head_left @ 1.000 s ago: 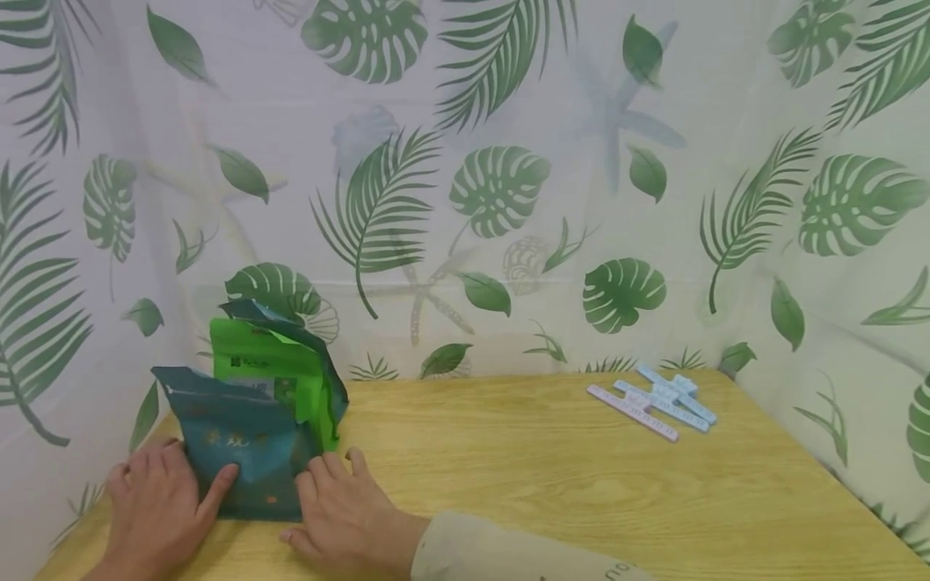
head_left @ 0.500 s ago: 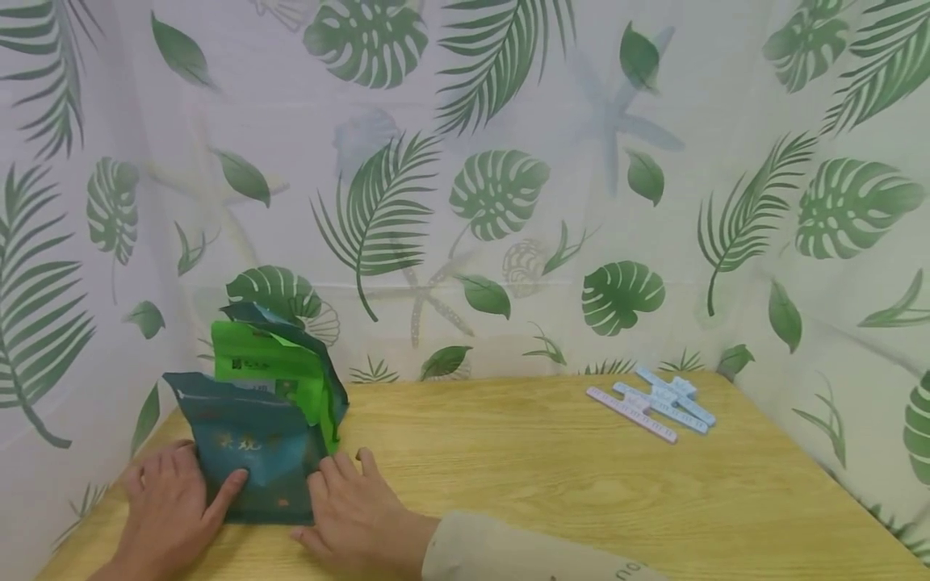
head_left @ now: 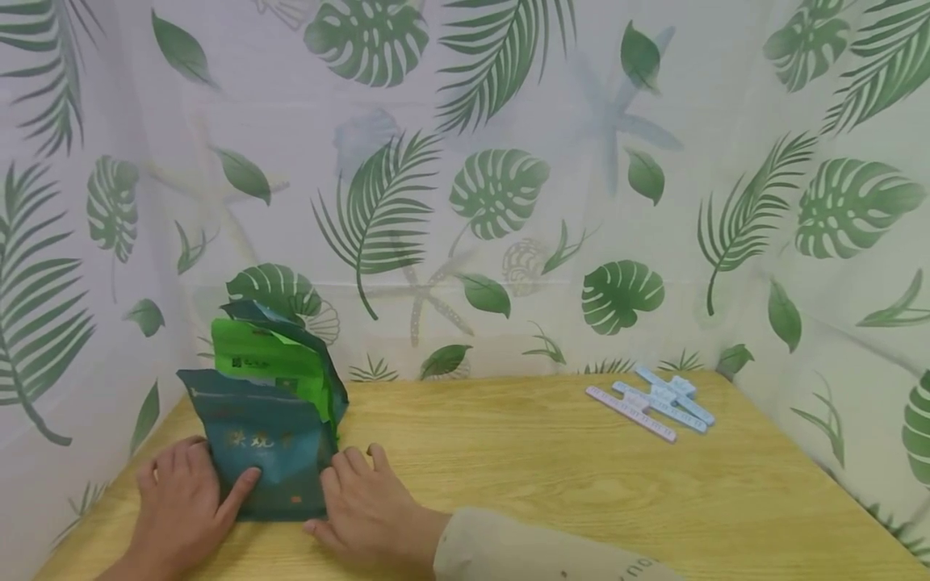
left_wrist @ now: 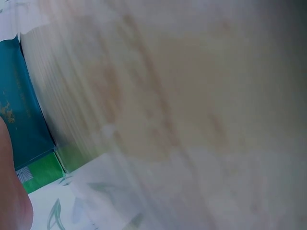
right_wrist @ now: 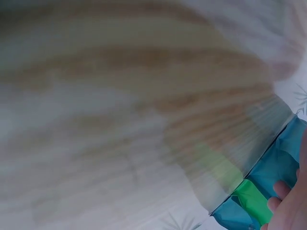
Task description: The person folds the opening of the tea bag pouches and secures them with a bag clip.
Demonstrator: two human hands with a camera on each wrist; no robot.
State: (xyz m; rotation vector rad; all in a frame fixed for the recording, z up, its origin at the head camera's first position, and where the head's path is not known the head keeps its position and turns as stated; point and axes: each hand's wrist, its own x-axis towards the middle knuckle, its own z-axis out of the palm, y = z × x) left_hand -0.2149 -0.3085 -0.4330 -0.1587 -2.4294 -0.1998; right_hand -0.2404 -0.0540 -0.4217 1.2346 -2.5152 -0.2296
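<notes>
two hands point(head_left: 185, 504) point(head_left: 366, 508) steady teal pouch point(head_left: 265, 456)

The right hand point(head_left: 370, 508) emerges from a pale beige long sleeve point(head_left: 523, 557) with small dark lettering; the left hand point(head_left: 182, 508) shows bare, no sleeve visible

A teal pouch point(head_left: 265, 452) is held upright on the desk point(head_left: 552, 476) between the left hand point(head_left: 182, 508) and the right hand point(head_left: 370, 508), a green pouch point(head_left: 269, 363) is stood just behind it, and pale strips point(head_left: 654, 403) are seen well apart.
</notes>
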